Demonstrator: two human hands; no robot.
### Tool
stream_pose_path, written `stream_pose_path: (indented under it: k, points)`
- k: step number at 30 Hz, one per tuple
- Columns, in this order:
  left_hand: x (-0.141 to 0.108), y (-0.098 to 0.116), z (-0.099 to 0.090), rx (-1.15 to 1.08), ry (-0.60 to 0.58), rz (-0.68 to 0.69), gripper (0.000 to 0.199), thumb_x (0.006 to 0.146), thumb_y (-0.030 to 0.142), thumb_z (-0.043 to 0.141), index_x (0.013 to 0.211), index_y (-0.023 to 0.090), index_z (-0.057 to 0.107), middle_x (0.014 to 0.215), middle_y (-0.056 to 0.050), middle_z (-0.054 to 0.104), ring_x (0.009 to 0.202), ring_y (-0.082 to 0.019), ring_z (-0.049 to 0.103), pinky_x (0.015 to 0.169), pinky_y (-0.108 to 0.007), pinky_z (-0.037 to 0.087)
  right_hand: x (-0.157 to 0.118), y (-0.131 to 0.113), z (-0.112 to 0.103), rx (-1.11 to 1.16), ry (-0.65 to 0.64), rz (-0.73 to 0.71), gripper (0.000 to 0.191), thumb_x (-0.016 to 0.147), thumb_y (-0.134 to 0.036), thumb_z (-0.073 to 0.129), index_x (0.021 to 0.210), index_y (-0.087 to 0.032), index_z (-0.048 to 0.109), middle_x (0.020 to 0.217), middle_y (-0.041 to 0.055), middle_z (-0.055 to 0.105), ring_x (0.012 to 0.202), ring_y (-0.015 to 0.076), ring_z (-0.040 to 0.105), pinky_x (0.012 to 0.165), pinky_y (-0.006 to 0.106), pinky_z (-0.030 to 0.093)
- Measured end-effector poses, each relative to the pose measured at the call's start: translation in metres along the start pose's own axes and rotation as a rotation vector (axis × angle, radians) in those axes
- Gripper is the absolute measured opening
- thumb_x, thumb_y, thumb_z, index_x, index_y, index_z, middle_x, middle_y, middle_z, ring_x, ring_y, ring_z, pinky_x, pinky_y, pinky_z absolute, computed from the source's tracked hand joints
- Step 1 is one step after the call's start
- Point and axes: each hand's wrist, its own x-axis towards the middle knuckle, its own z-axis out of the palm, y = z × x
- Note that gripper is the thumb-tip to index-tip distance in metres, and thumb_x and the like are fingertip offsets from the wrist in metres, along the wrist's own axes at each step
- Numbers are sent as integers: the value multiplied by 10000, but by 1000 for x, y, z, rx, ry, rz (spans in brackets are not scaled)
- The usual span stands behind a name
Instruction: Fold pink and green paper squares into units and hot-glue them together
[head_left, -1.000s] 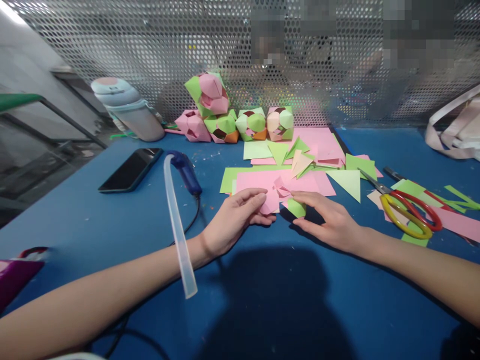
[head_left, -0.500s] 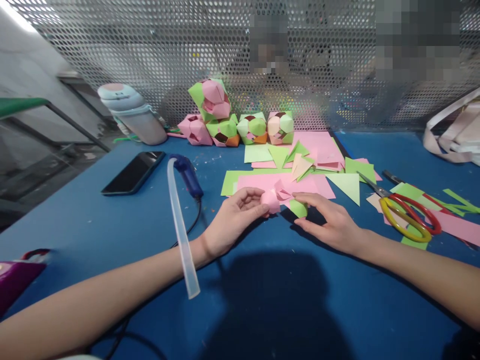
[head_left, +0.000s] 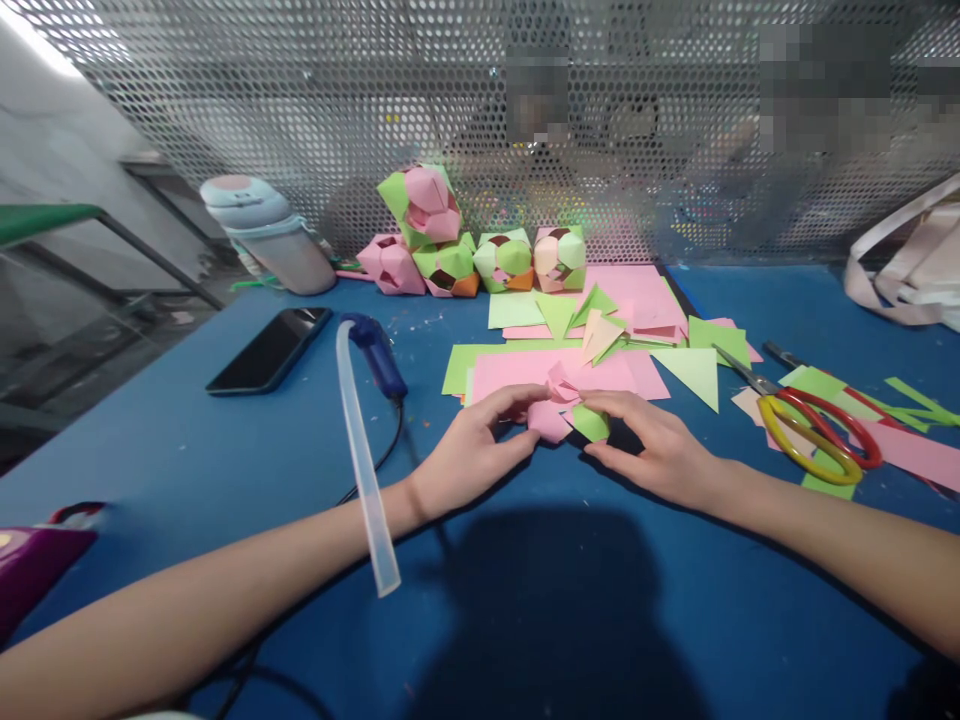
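A small folded paper piece (head_left: pixel 550 421), pink on the left and green on the right, lies between my hands low over the blue table (head_left: pixel 525 600). My left hand (head_left: pixel 476 445) curves round its pink side, thumb in front and fingers behind. On the green side, my right hand (head_left: pixel 656 445) grips it between thumb and fingers. A pink flap stands up at the back of the piece. Just behind lie flat pink sheets (head_left: pixel 517 372) and green ones.
Folded paper balls (head_left: pixel 504 260) line the mesh screen. Scissors (head_left: pixel 817 435) lie right among paper scraps. A glue gun (head_left: pixel 379 360) with a glue stick (head_left: pixel 364 460) rises over my left forearm. A phone (head_left: pixel 270 350) and a bottle (head_left: pixel 270 235) stand left.
The paper piece has turned and shifted slightly toward me, with more of its pink front showing. My left fingers have moved farther over its back.
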Motion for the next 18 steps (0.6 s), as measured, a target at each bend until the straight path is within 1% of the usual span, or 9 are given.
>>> stream_pose_path:
  k: [2, 4, 6, 7, 10, 12, 15, 17, 18]
  points:
    - [1, -1, 3, -68, -9, 3, 414, 802, 124, 550, 1214, 158, 522, 1247, -96, 573, 1153, -195, 545, 1041, -362, 405, 0, 0, 1, -1, -4, 15, 473, 878, -237, 598, 1315, -201, 420, 1299, 78, 538, 1201, 188, 508, 1030, 353, 434]
    - [2, -3, 7, -159, -21, 26, 424, 811, 117, 538, 1228, 167, 475, 1308, -106, 515, 1232, -194, 488, 1066, -358, 388, 0, 0, 1, -4, -9, 21, 472, 879, -241, 595, 1315, -203, 419, 1292, 78, 543, 1190, 189, 515, 1020, 354, 442]
    - [3, -5, 10, -203, -22, 44, 414, 815, 126, 547, 1213, 179, 446, 1334, -110, 472, 1253, -188, 469, 1062, -351, 397, 0, 0, 2, -8, -7, 19, 470, 877, -243, 597, 1311, -201, 423, 1283, 80, 547, 1183, 190, 519, 1013, 354, 447]
    - [3, -6, 12, -180, -14, 54, 410, 813, 141, 564, 1202, 185, 439, 1332, -108, 462, 1246, -186, 473, 1059, -351, 401, 0, 1, 2, -10, -4, 19, 466, 877, -241, 597, 1308, -199, 426, 1279, 80, 550, 1182, 190, 519, 1014, 354, 445]
    - [1, -7, 12, 58, 46, 82, 429, 790, 231, 640, 1169, 186, 445, 1258, -102, 482, 1157, -190, 516, 1020, -364, 427, 0, 2, 3, -16, 8, 24, 455, 878, -231, 593, 1303, -195, 432, 1265, 79, 556, 1172, 187, 524, 1016, 352, 441]
    - [0, -7, 10, 259, 72, 95, 423, 775, 308, 669, 1119, 173, 463, 1146, -95, 523, 1052, -199, 549, 941, -373, 466, 0, 3, 4, -24, 19, 31, 461, 878, -230, 593, 1308, -195, 429, 1255, 77, 560, 1161, 186, 529, 1008, 351, 446]
    - [-1, -5, 9, 516, 31, 118, 432, 752, 423, 683, 1036, 158, 495, 1009, -86, 567, 928, -227, 557, 826, -396, 479, 0, 3, 3, -36, 26, 42, 464, 875, -231, 595, 1307, -200, 430, 1240, 75, 568, 1140, 189, 540, 991, 355, 458]
    - [0, -3, 10, 631, -15, 147, 452, 748, 465, 675, 1026, 148, 516, 985, -92, 584, 905, -245, 552, 802, -415, 466, 0, 3, 3, -38, 26, 46, 460, 874, -227, 594, 1304, -204, 431, 1233, 74, 571, 1127, 190, 547, 980, 358, 466]
    - [0, -3, 10, 666, -32, 162, 440, 759, 460, 664, 1029, 142, 524, 985, -95, 589, 906, -251, 552, 801, -422, 460, 0, 3, 3, -38, 26, 48, 459, 873, -225, 594, 1303, -206, 432, 1232, 74, 571, 1122, 191, 550, 975, 360, 469]
